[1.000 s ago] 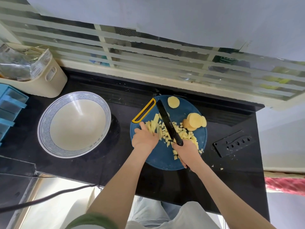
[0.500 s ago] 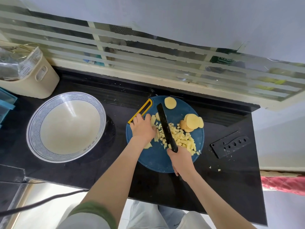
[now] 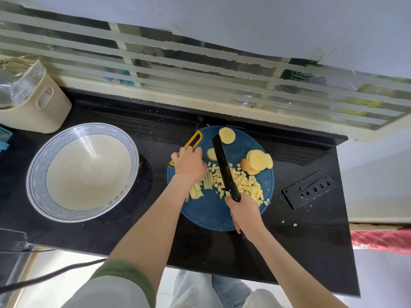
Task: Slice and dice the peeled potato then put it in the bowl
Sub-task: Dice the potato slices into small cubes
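A round blue cutting board (image 3: 211, 215) lies on the black counter. It carries diced potato (image 3: 246, 186), a few potato strips (image 3: 200, 190), a stack of round slices (image 3: 258, 161) and a single slice (image 3: 226, 135) at the far rim. My right hand (image 3: 243, 211) grips the handle of a black knife (image 3: 222, 165), whose blade lies across the diced pile and points away from me. With fingers laid flat, my left hand (image 3: 189, 163) rests on the board's left side, reaching its yellow handle (image 3: 195, 138). The large white bowl (image 3: 36, 172) stands empty to the left.
A black knife sheath (image 3: 309, 190) lies right of the board, with stray potato bits (image 3: 294, 224) near it. A beige container (image 3: 37, 110) stands at the back left. The window ledge runs behind the board. A cable (image 3: 51, 273) hangs below the counter's front edge.
My left hand has slid up and left, off the strips, toward the board's yellow handle. The strips now lie bare beside my wrist. The knife has stayed over the diced pile.
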The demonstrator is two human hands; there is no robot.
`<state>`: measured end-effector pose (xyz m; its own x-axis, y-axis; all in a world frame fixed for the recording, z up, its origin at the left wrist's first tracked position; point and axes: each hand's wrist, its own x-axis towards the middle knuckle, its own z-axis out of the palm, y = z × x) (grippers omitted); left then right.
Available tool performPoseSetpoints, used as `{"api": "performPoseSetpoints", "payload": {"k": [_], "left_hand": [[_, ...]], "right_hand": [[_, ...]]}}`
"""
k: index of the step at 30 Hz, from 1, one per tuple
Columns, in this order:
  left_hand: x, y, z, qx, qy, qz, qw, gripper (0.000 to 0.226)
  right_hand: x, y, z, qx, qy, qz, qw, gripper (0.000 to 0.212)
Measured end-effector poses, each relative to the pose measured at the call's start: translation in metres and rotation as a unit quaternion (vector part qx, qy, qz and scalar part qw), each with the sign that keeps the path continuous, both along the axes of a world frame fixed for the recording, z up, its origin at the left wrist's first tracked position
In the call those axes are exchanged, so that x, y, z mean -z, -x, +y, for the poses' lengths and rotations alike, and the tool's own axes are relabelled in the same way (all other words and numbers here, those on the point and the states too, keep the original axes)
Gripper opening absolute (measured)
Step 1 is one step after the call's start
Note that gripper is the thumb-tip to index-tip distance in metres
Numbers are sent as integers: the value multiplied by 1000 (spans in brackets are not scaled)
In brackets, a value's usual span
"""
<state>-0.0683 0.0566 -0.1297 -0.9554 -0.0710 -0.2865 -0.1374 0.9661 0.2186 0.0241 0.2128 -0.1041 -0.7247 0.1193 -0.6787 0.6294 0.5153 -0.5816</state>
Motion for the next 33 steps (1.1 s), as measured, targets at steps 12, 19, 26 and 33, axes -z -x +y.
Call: {"api": "performPoseSetpoints", "payload": {"k": [12,19,26,33], "left_hand": [[4,-27,14,-15,-22,-27,999,52],[1,-30,11,-19,-54,-51,997,56],[-3,-30,11,-33,-59,-69,995,52],[-3,-37,4,-51,-105,-60,991,43]], "right_hand": [[4,7,-4,-12,-29,24,999,23],[4,7,-9,-11,-21,31,999,24],[5,3,-15,-38,-27,32,998,26],[8,-5,-16,-47,-32,32,998,26]]}}
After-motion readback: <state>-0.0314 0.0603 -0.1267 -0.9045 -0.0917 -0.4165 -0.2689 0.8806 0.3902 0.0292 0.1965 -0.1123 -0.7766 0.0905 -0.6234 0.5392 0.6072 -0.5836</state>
